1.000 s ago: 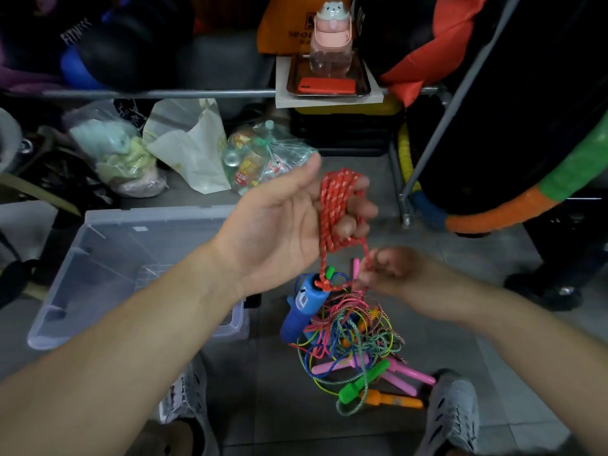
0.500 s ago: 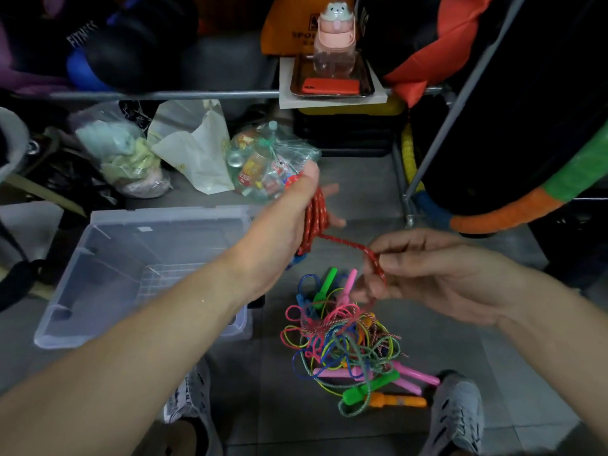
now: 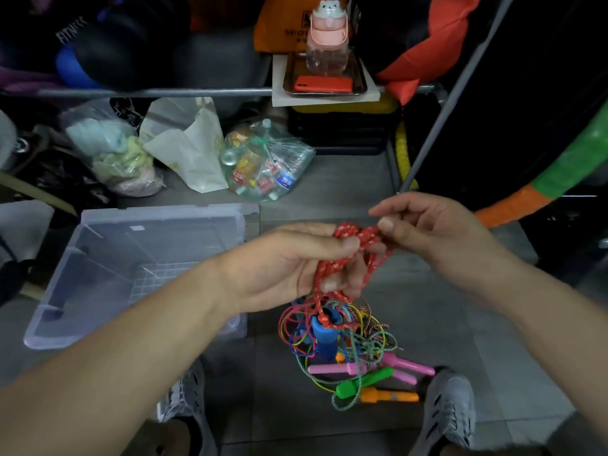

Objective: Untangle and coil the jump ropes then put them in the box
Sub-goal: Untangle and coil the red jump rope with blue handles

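Two hands work one red, white-flecked braided rope (image 3: 332, 271) above the tiled floor (image 3: 424, 340). Left hand (image 3: 283, 268): grip curled round several gathered loops. Right hand (image 3: 434, 235): grip pinching the loops' upper bend. The rope's tail drops to a blue cylindrical handle (image 3: 324, 337) in the tangle (image 3: 368, 343) of thin cords and glossy plastic handles. A clear, rectangular plastic box (image 3: 164, 213) stands at left.

Grey tiled floor (image 3: 345, 179), metal rack (image 3: 164, 92) (dim)

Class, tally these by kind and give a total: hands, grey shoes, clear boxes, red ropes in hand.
Hands: 2, left hand and right hand
Grey shoes: 2, left shoe and right shoe
Clear box: 1
Red rope: 1
Total: 6
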